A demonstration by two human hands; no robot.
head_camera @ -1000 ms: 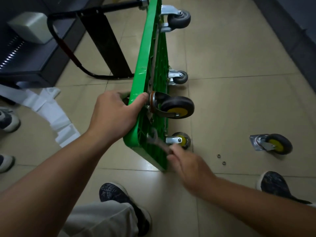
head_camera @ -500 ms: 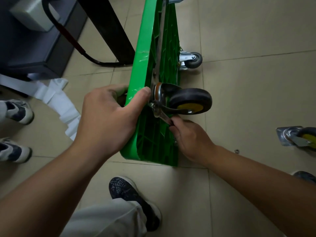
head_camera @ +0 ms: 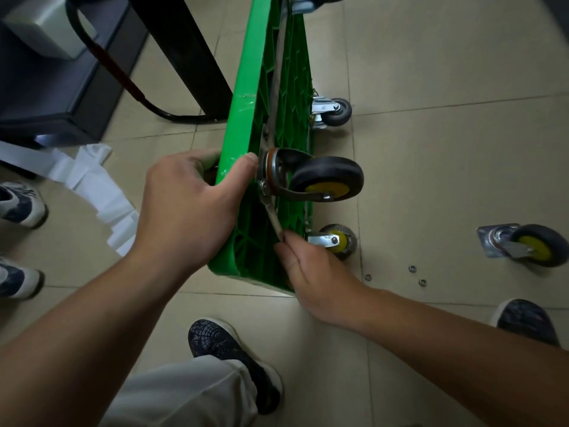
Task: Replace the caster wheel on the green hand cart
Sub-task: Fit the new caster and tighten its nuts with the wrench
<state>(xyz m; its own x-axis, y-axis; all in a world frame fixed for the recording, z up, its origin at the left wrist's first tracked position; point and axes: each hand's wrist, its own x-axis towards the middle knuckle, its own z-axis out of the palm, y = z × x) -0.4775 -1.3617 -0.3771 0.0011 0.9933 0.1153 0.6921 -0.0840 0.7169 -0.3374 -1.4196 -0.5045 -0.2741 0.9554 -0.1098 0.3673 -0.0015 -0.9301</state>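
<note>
Forearms bare; light grey trousers; dark speckled knit shoes, white soles.

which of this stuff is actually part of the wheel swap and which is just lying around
Part of the job:
green cart, held at its edge by the left hand
caster wheel on its underside
wrench at the caster's plate, gripped by the right hand
loose caster and small metal rings near it

Lying about:
white paper
pale box, top left

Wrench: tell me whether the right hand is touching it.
Touching. The head view shows the right hand gripping the lower end of the wrench, with no gap between them.
</note>
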